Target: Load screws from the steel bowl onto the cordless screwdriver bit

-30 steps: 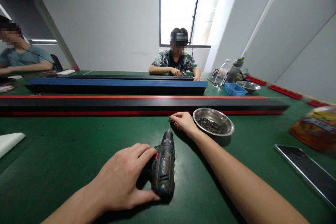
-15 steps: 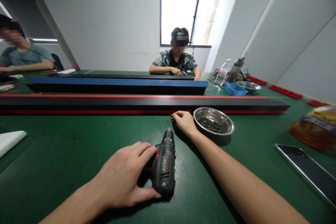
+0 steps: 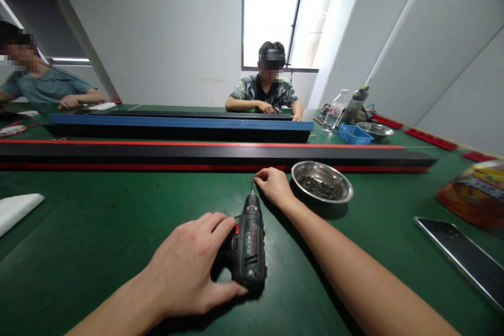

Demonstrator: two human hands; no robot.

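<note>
A dark cordless drill (image 3: pixel 251 249) lies on the green table, its bit (image 3: pixel 252 186) pointing away from me. My left hand (image 3: pixel 192 262) grips the drill's body from the left, thumb at the rear and fingers near the red switch. At the bit's tip, my right hand (image 3: pixel 273 185) is closed in a pinch; whatever is between its fingertips is too small to make out. Just right of that hand stands a steel bowl (image 3: pixel 346 189) with many small dark screws (image 3: pixel 318 187) in it.
Beyond my hands a long black-and-red bar (image 3: pixel 189 153) crosses the table, with a blue-topped bar (image 3: pixel 177 123) behind it. At right lie a phone (image 3: pixel 459 252) and an orange bag (image 3: pixel 472 194). Two people sit across; a blue basket (image 3: pixel 354 135) is at the back right.
My right fingertips have shifted slightly left, up to the bit's tip. The drill has turned a little, its tip swinging left. The left co-worker's hand has come forward over the table.
</note>
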